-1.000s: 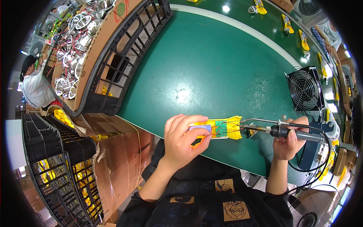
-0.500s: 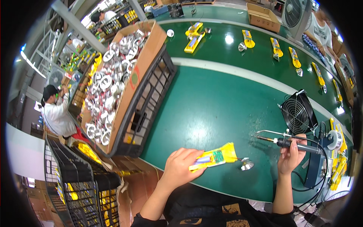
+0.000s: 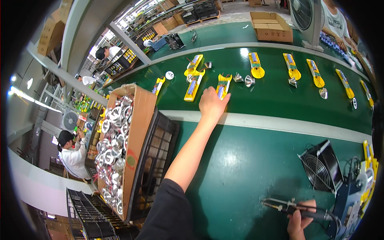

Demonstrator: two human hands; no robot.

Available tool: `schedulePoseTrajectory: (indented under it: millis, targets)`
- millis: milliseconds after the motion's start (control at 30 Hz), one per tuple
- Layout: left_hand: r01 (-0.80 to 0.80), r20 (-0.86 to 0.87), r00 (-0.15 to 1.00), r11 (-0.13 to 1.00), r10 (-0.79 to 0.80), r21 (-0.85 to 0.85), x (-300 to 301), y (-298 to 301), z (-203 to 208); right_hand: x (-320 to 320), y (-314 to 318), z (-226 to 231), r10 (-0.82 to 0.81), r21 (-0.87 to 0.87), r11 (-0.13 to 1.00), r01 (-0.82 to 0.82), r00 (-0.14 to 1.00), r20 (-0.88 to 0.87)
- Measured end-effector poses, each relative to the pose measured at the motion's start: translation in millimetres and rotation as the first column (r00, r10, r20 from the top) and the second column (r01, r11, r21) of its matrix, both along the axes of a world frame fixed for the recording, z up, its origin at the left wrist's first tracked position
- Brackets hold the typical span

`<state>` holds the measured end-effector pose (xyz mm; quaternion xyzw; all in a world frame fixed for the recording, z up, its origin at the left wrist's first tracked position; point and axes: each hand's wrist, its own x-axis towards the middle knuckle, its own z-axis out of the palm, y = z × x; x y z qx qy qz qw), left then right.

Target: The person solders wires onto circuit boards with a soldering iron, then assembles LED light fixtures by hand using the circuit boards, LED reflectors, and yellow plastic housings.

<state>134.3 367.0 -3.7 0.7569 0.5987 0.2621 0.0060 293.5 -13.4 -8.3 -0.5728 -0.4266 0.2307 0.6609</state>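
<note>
My left hand (image 3: 213, 105) is stretched out over the dark green belt, its fingers and thumb closed on the near end of a yellow plastic housing (image 3: 223, 83). A lilac cell and a green circuit board show inside the housing. Just right of it lies a silvery reflector cup (image 3: 238, 77). Down at the lower right, my right hand (image 3: 301, 218) is wrapped round a soldering iron (image 3: 284, 207), with a thin metal tube running along its tip. The tip points left, just over the green worktop (image 3: 232, 168).
More yellow housings (image 3: 315, 73) with reflectors lie along the belt (image 3: 276, 102). A cardboard box of reflectors (image 3: 142, 116) in a black crate (image 3: 162, 140) stands left. A small black fan (image 3: 321, 166) stands right, near a blue soldering unit (image 3: 347, 214). Other people work beyond.
My left hand has moved forward from the worktop to the belt with the yellow housing and its reflector. The view has shifted; my right hand still holds the soldering iron.
</note>
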Motion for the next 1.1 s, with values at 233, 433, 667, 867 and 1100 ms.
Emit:
schedulePoseTrajectory:
  millis: [233,433,667,867,1100]
  targets:
    - [-0.126,-0.1,0.982,0.947,0.162,0.297,23.2,159.0,31.6,17.4,-3.6,13.8,-0.003,-0.086,0.996,0.006,0.999,0.034]
    - [-0.296,-0.397,0.902,0.91,0.166,-0.291,-11.8,254.0,13.0,27.8,-2.9,16.4,0.05,-0.289,0.956,-0.052,0.999,-0.017]
    - [-0.154,-0.394,0.907,0.988,0.147,0.014,-18.5,220.1,47.7,20.5,1.3,20.5,-0.159,-0.396,0.91,0.12,0.985,-0.066]
    - [0.418,-0.337,0.889,0.851,-0.311,0.317,32.0,145.4,71.1,36.3,-11.0,-10.1,-0.241,0.124,0.969,0.214,0.929,0.28]
    - [0.857,-0.601,0.442,0.511,-0.666,0.063,-7.0,-40.8,75.7,35.2,16.8,2.5,-0.33,0.149,0.926,0.348,0.934,-0.133]
